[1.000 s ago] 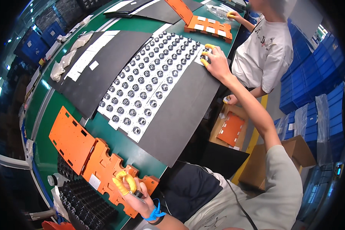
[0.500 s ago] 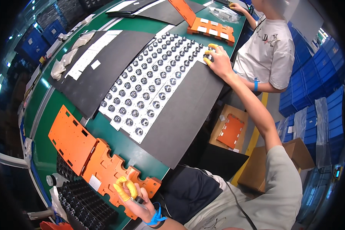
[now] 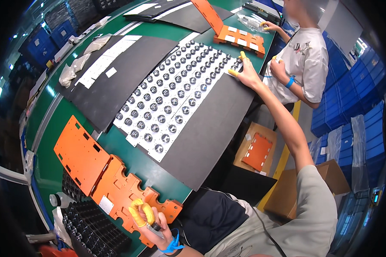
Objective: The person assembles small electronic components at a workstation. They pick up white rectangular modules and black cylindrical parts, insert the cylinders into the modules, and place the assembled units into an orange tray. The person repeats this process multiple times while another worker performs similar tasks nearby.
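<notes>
My right hand (image 3: 249, 76), with yellow finger covers, is stretched to the far right corner of a white perforated board (image 3: 165, 147). Its thumb and a finger are spread on either side of the last few black round lens-like parts (image 3: 237, 64); I see nothing gripped between them. Rows of such parts cover the board, which lies on a black sheet (image 3: 201, 128). Close to me, my left hand (image 3: 150, 220) is closed with curled, yellow-covered fingers. It holds a small black round part (image 3: 156, 226) against the palm, mostly hidden, above an orange notched fixture (image 3: 120, 184).
A black tray of stacked parts (image 3: 96, 227) stands at the lower left. Black sheets (image 3: 111, 94) lie on the green table (image 3: 43, 154). Another orange fixture (image 3: 240, 38) sits at the far end. A co-worker (image 3: 302, 64) stands there; cardboard boxes (image 3: 283, 192) are on the floor.
My right hand's fingers have spread apart, with the parts showing between them. My left hand has barely moved. The co-worker's near hand has come up into view at the chest.
</notes>
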Motion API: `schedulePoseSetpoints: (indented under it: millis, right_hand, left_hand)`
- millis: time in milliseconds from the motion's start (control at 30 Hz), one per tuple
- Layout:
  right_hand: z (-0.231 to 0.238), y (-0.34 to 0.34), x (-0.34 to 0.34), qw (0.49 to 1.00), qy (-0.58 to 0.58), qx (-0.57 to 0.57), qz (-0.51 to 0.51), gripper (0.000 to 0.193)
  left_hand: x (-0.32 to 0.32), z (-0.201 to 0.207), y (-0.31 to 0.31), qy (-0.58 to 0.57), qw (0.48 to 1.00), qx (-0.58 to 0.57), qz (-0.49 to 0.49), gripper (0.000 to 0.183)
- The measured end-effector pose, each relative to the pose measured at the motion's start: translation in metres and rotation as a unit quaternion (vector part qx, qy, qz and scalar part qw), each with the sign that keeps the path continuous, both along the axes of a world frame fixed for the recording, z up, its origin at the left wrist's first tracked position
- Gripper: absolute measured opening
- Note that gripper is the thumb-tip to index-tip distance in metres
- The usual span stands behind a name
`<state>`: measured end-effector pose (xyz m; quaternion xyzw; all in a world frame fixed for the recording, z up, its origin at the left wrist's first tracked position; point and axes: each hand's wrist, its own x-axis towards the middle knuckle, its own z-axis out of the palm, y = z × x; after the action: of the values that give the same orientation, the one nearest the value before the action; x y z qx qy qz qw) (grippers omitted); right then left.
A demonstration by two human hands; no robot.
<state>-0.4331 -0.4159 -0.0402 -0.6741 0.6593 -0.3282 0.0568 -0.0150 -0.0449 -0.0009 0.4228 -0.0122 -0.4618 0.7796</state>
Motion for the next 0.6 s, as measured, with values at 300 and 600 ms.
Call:
schedulePoseSetpoints:
  millis: [300, 600]
  right_hand:
    - [-0.001, 0.000, -0.003, 1.000, -0.003, -0.003, 0.008, 0.102]
    - [0.001, 0.005, 0.004, 0.993, 0.096, -0.050, -0.038, 0.095]
  left_hand:
    - [0.004, -0.008, 0.003, 0.007, 1.000, -0.020, -0.018, 0.036]
    - [0.003, -0.010, 0.005, -0.060, 0.997, -0.019, -0.049, 0.034]
